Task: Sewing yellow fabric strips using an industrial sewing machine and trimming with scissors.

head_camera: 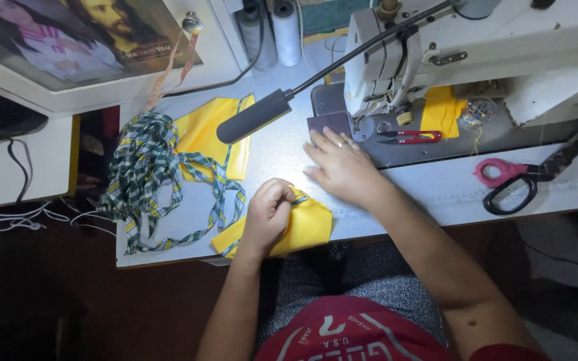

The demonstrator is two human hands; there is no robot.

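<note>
My left hand point(269, 212) is closed on a small folded piece of yellow fabric point(306, 230) with plaid trim at the near edge of the sewing table point(436, 190). My right hand point(341, 167) lies flat with its fingers spread on the table, just in front of the sewing machine's point(476, 40) needle plate, holding nothing. A long green-and-yellow plaid strip point(145, 167) trails from the held piece to a heap at the left, over a second yellow fabric piece point(209, 134).
A black gooseneck lamp point(255, 115) reaches over the table. Red thread snips point(413, 137) lie on the machine bed. Large scissors with a pink-wrapped handle point(513, 180) rest at the right. Thread cones point(272, 30) stand at the back. A framed picture point(81, 40) leans at the upper left.
</note>
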